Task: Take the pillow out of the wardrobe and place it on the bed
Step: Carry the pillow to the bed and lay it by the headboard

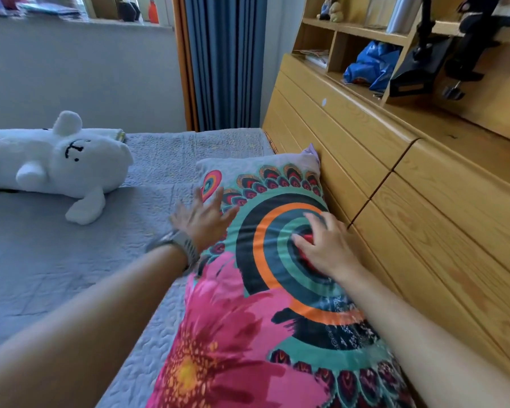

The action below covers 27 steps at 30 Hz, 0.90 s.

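Observation:
A long pillow (248, 319) with a bright pattern of a pink flower and orange, teal and black rings lies flat on the bed (56, 260), its long side against the wooden headboard (424, 231). My left hand (202, 220), with a watch on the wrist, hovers with spread fingers over the pillow's left edge. My right hand (324, 245) rests palm down on the centre of the ring pattern, fingers spread and pressing the fabric. Neither hand grips anything. No wardrobe is in view.
A white plush bear (56, 163) lies on the grey quilted bedspread at the left. Blue curtains (224, 60) hang at the back. Above the headboard are wooden shelves with a blue bag (371, 64) and a black clamp stand (442, 51).

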Motion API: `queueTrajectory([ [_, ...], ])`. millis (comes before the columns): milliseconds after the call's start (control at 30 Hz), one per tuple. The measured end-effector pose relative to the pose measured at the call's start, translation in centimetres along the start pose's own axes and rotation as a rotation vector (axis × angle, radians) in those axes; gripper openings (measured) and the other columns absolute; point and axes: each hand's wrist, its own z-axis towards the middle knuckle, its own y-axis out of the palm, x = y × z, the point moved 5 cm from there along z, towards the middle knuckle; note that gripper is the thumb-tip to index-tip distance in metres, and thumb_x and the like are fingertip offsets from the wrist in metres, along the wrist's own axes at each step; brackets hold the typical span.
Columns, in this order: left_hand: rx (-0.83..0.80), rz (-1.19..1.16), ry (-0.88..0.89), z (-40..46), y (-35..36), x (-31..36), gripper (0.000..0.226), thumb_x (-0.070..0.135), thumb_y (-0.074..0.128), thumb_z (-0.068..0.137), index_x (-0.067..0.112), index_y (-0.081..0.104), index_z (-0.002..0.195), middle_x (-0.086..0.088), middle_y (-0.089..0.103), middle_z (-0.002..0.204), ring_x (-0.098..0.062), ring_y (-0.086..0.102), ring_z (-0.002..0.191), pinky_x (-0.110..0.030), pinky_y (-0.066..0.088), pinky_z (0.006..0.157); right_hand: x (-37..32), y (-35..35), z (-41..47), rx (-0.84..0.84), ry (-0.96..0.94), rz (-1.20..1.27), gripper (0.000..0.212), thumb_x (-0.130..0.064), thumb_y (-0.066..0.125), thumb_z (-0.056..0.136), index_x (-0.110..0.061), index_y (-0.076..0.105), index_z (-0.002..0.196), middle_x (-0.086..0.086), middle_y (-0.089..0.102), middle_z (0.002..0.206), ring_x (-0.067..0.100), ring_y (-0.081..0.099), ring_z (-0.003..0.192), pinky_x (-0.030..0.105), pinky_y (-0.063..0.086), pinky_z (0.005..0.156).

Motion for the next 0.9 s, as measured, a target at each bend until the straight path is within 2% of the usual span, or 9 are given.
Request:
queueTrajectory([
  [100,0.03,-0.003,0.047,2.7,-0.2,4.1,0.07,0.078,0.023,0.081,0.052,0.01,0.144,-0.003,0.001,0.163,-0.045,-0.001,0.144,-0.067,0.008,0.109,-2.6,3.6,2.3,-0.041,0.007,-0.082,0.074,-0.067,0.031,0.087,-0.032,0.019,0.151,0.008,0.012,0.162,0.031,0.011,0.147,0.051,0.016,0.115],
  [200,-0.08,0.019,0.118,2.2,5.7,5.8,0.067,0.074,0.025,0.084,0.053,0.009,0.145,-0.003,-0.004,0.163,-0.039,-0.01,0.145,-0.063,0.0,0.111,-1.7,7.5,3.1,-0.036,0.032,-0.175,0.076,-0.071,0.021,0.086,-0.033,0.01,0.152,0.006,0.005,0.164,0.029,0.005,0.149,0.052,0.01,0.115],
  [333,-0.04,0.037,0.131,1.9,12.9,4.1,0.06,0.071,0.023,0.086,0.061,-0.001,0.139,0.007,-0.015,0.161,-0.035,-0.012,0.146,-0.062,0.004,0.111,-0.1,10.8,3.4,0.0,0.005,-0.265,0.078,-0.071,0.019,0.084,-0.032,0.009,0.152,0.007,0.006,0.163,0.03,0.007,0.148,0.053,0.01,0.113],
  [467,-0.045,0.044,0.142,2.2,14.5,3.7,0.057,0.067,0.023,0.088,0.062,-0.003,0.138,0.008,-0.014,0.161,-0.034,-0.011,0.147,-0.062,0.007,0.111,0.3,11.6,3.4,-0.023,0.005,-0.277,0.078,-0.07,0.022,0.085,-0.032,0.008,0.152,0.007,0.005,0.163,0.03,0.007,0.148,0.053,0.01,0.114],
  [600,-0.099,0.014,0.145,1.5,13.3,3.4,0.055,0.064,0.024,0.09,0.062,-0.001,0.139,0.009,-0.013,0.161,-0.034,-0.01,0.147,-0.063,0.008,0.111,-0.9,9.3,3.5,-0.1,-0.001,-0.309,0.077,-0.068,0.033,0.083,-0.029,0.022,0.148,0.008,0.019,0.16,0.032,0.019,0.144,0.052,0.019,0.112],
  [667,-0.105,0.006,0.138,1.1,12.6,3.2,0.055,0.065,0.023,0.09,0.062,-0.002,0.139,0.009,-0.012,0.162,-0.033,-0.009,0.147,-0.062,0.008,0.112,-2.2,6.8,4.3,0.014,-0.075,-0.314,0.064,-0.058,0.04,0.083,-0.025,0.039,0.138,0.008,0.037,0.151,0.034,0.032,0.137,0.052,0.028,0.105],
  [700,-0.103,-0.001,0.134,1.0,12.3,3.1,0.055,0.066,0.022,0.09,0.062,-0.002,0.139,0.01,-0.012,0.162,-0.032,-0.008,0.147,-0.062,0.008,0.112,-2.7,6.0,4.5,0.075,-0.114,-0.303,0.059,-0.053,0.039,0.086,-0.025,0.04,0.138,0.005,0.038,0.151,0.033,0.031,0.137,0.052,0.028,0.104],
  [800,-0.103,0.004,0.153,0.3,12.1,2.7,0.055,0.067,0.02,0.089,0.062,-0.002,0.139,0.011,-0.011,0.162,-0.03,-0.007,0.148,-0.061,0.008,0.112,-2.0,7.1,3.7,-0.018,-0.137,-0.247,0.06,-0.053,0.028,0.093,-0.036,0.017,0.15,-0.006,0.012,0.162,0.028,0.006,0.149,0.056,0.013,0.114],
  [900,-0.075,0.061,0.187,-0.9,12.7,2.4,0.054,0.067,0.018,0.089,0.062,-0.003,0.139,0.011,-0.012,0.161,-0.028,-0.008,0.148,-0.059,0.008,0.112,-0.3,9.5,1.9,-0.118,-0.089,-0.242,0.062,-0.056,0.023,0.095,-0.039,0.006,0.152,-0.009,0.001,0.164,0.024,-0.003,0.15,0.054,0.003,0.116],
])
